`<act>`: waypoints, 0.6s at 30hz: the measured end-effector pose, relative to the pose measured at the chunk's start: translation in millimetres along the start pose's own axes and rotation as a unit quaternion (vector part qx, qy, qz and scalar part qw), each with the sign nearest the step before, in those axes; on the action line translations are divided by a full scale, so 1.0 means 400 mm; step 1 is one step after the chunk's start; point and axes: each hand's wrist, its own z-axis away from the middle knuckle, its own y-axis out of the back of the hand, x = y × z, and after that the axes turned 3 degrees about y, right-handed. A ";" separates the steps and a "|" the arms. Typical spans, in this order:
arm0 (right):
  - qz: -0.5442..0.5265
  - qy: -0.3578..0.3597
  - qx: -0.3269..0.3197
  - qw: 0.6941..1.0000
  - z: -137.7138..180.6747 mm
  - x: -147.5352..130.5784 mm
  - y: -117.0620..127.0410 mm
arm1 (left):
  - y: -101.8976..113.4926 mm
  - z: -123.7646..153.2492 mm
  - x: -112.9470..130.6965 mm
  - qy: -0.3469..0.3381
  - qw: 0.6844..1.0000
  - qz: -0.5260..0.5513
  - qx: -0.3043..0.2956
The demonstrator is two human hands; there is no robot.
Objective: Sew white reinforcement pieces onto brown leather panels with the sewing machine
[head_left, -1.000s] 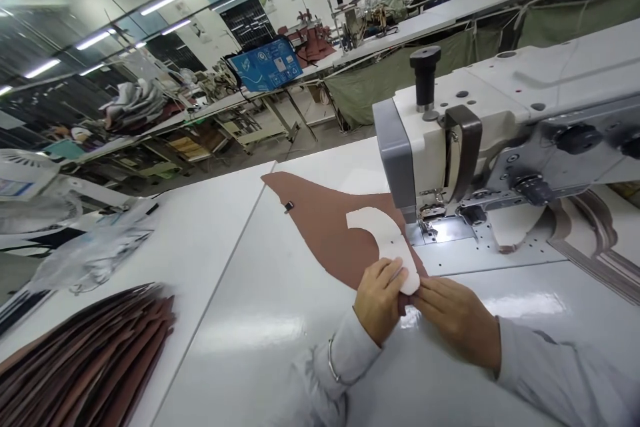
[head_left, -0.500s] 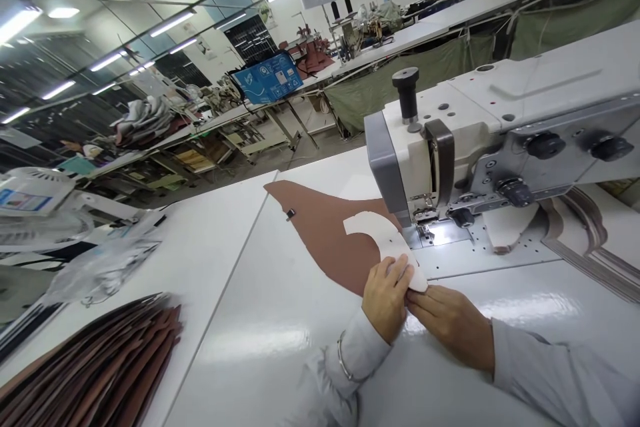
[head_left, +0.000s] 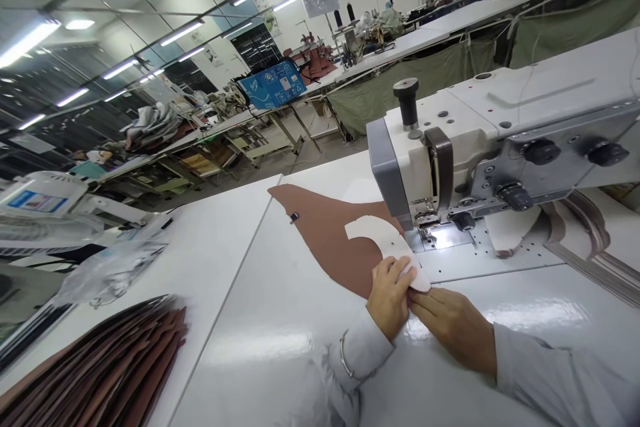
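Observation:
A curved white piece (head_left: 377, 232) lies on top of a brown leather-like panel (head_left: 325, 240), flat on the white table left of the sewing machine's needle area. My left hand (head_left: 390, 297) has its fingers bent over the lower end of the white piece, pressing it against the panel. My right hand (head_left: 453, 323) is closed at the same lower tip, its fingertips pinching the edge where both layers meet. The undersides of the layers are hidden by my fingers. A small dark clip or tab (head_left: 295, 217) sits at the panel's left edge.
The sewing machine (head_left: 450, 147) stands close on the right, its lamp lit over the metal plate. Curved strips (head_left: 590, 233) lie under its arm. A stack of brown panels (head_left: 115, 360) is at lower left, near a plastic bag (head_left: 110, 273) and a white fan-like device (head_left: 45, 207).
The view has shifted slightly, so everything sits a little lower and to the right on the left side. My hands and the pieces keep nearly the same positions relative to the machine.

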 end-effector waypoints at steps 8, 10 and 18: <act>0.023 -0.027 -0.028 0.999 -0.006 0.044 0.011 | -0.033 -0.070 -0.029 -0.025 0.999 0.039 -0.027; 0.020 -0.039 -0.044 0.998 -0.008 0.055 0.015 | -0.041 -0.089 -0.033 -0.038 0.998 0.047 -0.026; 0.024 -0.065 -0.063 0.996 -0.017 0.079 0.024 | -0.064 -0.128 -0.048 -0.054 0.996 0.067 -0.020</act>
